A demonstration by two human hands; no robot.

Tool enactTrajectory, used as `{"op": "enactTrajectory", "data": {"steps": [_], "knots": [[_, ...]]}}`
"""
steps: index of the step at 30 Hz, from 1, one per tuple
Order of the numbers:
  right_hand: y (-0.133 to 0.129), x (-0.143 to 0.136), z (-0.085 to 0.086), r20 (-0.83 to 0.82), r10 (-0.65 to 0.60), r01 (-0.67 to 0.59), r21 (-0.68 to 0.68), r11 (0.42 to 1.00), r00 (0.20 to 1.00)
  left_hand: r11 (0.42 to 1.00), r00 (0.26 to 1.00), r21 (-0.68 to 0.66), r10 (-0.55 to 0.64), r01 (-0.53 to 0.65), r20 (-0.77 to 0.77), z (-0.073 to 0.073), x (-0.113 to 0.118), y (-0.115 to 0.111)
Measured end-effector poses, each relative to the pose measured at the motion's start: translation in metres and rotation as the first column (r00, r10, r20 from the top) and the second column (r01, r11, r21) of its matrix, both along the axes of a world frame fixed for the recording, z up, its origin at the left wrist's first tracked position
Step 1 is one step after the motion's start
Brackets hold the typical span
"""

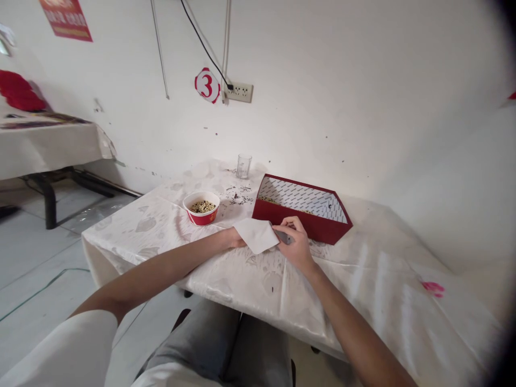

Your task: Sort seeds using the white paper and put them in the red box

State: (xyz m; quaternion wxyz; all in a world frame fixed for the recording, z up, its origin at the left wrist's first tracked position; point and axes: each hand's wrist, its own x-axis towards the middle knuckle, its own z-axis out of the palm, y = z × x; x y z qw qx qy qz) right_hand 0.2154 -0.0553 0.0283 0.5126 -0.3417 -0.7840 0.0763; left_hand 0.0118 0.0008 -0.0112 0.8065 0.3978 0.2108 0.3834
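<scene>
A white sheet (258,235), paper or cloth, is held above the near side of the table between my two hands. My left hand (238,238) grips its left side, with the fingers mostly hidden behind it. At the right edge of the sheet, my right hand (296,241) is closed on a small grey flat piece (284,235) whose kind I cannot make out. Just beyond that hand stands a dark red open box (322,228) with a patterned white lining and some small grains inside. A red and white paper bowl (202,217) of pale and dark beads or grains sits to the left.
An empty clear glass (243,166) stands near the wall, with small dark bits (241,196) scattered in front of it. A pale patterned cloth (161,226) covers the table. Above is a wall socket (241,92) with a black cable. Another covered table (52,145) stands at left.
</scene>
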Motion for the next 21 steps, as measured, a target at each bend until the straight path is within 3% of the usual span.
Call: {"op": "enactTrajectory", "data": {"steps": [4, 8, 14, 21], "knots": [[-0.001, -0.002, 0.000, -0.011, 0.009, -0.009, -0.004, 1.000, 1.000, 0.997, 0.997, -0.023, 0.080, -0.080, -0.012, -0.003, -0.001, 0.001], [0.000, 0.000, 0.001, -0.011, -0.007, 0.007, -0.018, 1.000, 1.000, 0.989, 0.991, 0.062, 0.132, -0.132, 0.000, -0.003, 0.002, -0.001], [0.002, 0.004, 0.000, 0.017, -0.078, 0.079, 0.000, 0.997, 0.997, 0.983, 0.999, 0.175, 0.051, -0.050, 0.002, 0.005, 0.009, -0.005], [-0.001, 0.000, 0.000, 0.002, -0.109, 0.109, 0.028, 0.994, 0.994, 0.994, 0.997, 0.076, 0.075, -0.078, 0.035, 0.007, 0.006, -0.003]]}}
